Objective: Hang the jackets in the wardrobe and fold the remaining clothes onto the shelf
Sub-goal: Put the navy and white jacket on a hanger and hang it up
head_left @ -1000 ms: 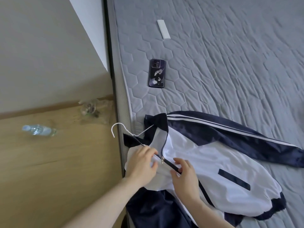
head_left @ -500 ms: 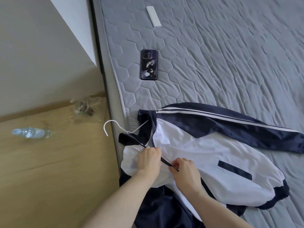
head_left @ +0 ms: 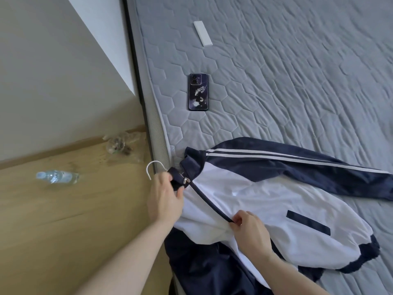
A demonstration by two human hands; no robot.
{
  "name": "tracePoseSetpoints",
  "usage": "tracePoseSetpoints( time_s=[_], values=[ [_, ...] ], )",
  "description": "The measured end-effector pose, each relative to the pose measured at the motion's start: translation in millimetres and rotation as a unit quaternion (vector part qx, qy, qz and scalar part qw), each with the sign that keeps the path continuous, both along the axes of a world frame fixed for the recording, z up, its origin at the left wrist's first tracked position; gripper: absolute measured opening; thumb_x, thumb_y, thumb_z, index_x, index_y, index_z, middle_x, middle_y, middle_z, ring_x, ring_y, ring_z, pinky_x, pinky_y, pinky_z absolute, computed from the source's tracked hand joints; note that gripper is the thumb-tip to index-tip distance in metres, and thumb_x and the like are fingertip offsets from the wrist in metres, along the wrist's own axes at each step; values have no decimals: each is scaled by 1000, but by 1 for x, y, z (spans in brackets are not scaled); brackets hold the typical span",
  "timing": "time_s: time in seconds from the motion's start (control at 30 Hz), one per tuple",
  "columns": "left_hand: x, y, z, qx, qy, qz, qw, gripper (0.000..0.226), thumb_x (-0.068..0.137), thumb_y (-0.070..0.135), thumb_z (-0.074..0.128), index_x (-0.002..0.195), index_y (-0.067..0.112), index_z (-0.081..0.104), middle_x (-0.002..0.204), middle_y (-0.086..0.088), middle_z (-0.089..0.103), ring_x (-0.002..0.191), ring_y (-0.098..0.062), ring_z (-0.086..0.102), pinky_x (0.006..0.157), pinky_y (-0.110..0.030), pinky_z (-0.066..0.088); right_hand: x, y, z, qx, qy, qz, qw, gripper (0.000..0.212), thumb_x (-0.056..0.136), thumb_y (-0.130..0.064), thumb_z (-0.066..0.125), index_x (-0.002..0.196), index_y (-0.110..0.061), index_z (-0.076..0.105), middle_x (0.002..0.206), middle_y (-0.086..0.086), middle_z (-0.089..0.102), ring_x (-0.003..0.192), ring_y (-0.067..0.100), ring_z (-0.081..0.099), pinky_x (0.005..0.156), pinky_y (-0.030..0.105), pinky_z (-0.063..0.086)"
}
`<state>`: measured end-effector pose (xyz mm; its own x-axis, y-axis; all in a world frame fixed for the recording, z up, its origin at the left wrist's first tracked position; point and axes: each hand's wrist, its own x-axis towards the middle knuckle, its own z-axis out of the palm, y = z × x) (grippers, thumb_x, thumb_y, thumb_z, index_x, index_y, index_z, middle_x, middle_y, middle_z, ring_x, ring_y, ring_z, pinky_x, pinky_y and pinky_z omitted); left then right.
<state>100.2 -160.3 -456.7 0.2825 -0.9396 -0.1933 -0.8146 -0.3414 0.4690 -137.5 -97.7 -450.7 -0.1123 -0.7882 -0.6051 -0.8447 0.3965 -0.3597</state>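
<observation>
Jacket (head_left: 265, 201): white body, navy sleeves with white stripes — lies flat on the mattress (head_left: 297, 81) at its near left edge, one sleeve stretched out to the right, lower part hanging over the edge.
Zip (head_left: 185, 180): slider sits at the collar, front closed along the dark zip line.
Hanger (head_left: 153, 168): white hook pokes out past the jacket collar, over the mattress edge; the rest is hidden inside the jacket.
Left hand (head_left: 164, 201): fingers curled on the jacket collar by the zip slider.
Right hand (head_left: 249, 227): pinches the zip line lower down the jacket front — hands well apart.
Phone (head_left: 198, 92): dark, face down on the mattress, beyond the jacket collar.
White bar (head_left: 202, 36): flat on the mattress, farther beyond the phone.
Bottle (head_left: 57, 177): clear plastic, on its side on the wooden floor (head_left: 53, 231), left of the jacket.
</observation>
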Motion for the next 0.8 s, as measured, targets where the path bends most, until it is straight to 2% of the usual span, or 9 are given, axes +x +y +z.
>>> tracePoseSetpoints(
  time_s=[0.07, 0.13, 0.17, 0.23, 0.27, 0.33, 0.47, 0.63, 0.8],
  values=[
    [6, 22, -16, 131, 79, 163, 975, 52, 82, 40, 75, 115, 15, 44, 115, -7, 55, 103, -32, 55, 86, -45, 49, 0, 4, 5, -5, -21, 2, 1000, 15, 98, -31, 62, 112, -27, 61, 112, -12, 58, 100, 13, 59, 76, 29, 50],
    [10, 38, -27, 271, 162, 220, 923, 57, 84, 48, 71, 124, 17, 45, 119, -2, 56, 105, -27, 58, 86, -37, 48, -3, 10, 13, -3, -29, 16, 999, 29, 97, -32, 63, 125, -29, 55, 122, -13, 54, 105, 11, 57, 74, 23, 43],
    [11, 43, -29, 305, 216, 217, 902, 45, 87, 46, 68, 118, 20, 47, 112, 2, 56, 98, -24, 58, 83, -34, 45, -5, 13, 18, -5, -31, 23, 999, 33, 97, -32, 63, 128, -30, 52, 124, -13, 51, 106, 11, 56, 75, 21, 41],
    [11, 50, -28, 261, 265, 203, 906, 22, 93, 32, 62, 85, 23, 44, 86, 4, 49, 73, -19, 47, 71, -32, 37, -10, 18, 32, -9, -42, 31, 999, 37, 97, -31, 61, 132, -30, 48, 128, -13, 48, 107, 11, 55, 79, 21, 42],
    [9, 49, -23, 218, 271, 196, 917, 31, 93, 25, 59, 72, 26, 37, 73, 7, 41, 64, -18, 37, 68, -32, 31, -14, 18, 42, -13, -44, 33, 998, 38, 97, -31, 61, 133, -31, 47, 129, -13, 47, 107, 11, 55, 82, 22, 43],
    [-1, 49, 3, 146, 267, 177, 936, 43, 95, 21, 55, 61, 30, 29, 58, 11, 30, 57, -13, 27, 62, -33, 25, -23, 17, 65, -29, -41, 27, 998, 39, 97, -30, 60, 134, -32, 46, 131, -15, 46, 108, 10, 54, 85, 24, 43],
    [-29, 45, 102, 63, 255, 94, 960, 38, 94, 40, 54, 66, 32, 30, 58, 10, 32, 52, -9, 28, 54, -30, 24, -41, 11, 139, -83, -60, -13, 995, 41, 97, -28, 62, 132, -35, 43, 131, -18, 44, 104, 3, 53, 85, 25, 46],
    [-65, 51, 251, 28, 307, 1, 951, 45, 86, 51, 61, 62, 24, 33, 55, 7, 31, 51, -8, 28, 48, -19, 27, -70, -3, 272, -190, -65, -59, 978, 56, 93, -17, 68, 143, -23, 42, 135, -5, 46, 119, 16, 50, 93, 24, 47],
    [-73, 80, 394, -11, 292, -68, 954, 41, 86, 53, 66, 61, 23, 51, 54, 10, 45, 52, -6, 40, 52, -20, 29, -108, -17, 413, -284, -50, -24, 957, 73, 84, -10, 78, 147, -13, 40, 148, 5, 42, 132, 24, 38, 111, 42, 37]
  ],
)
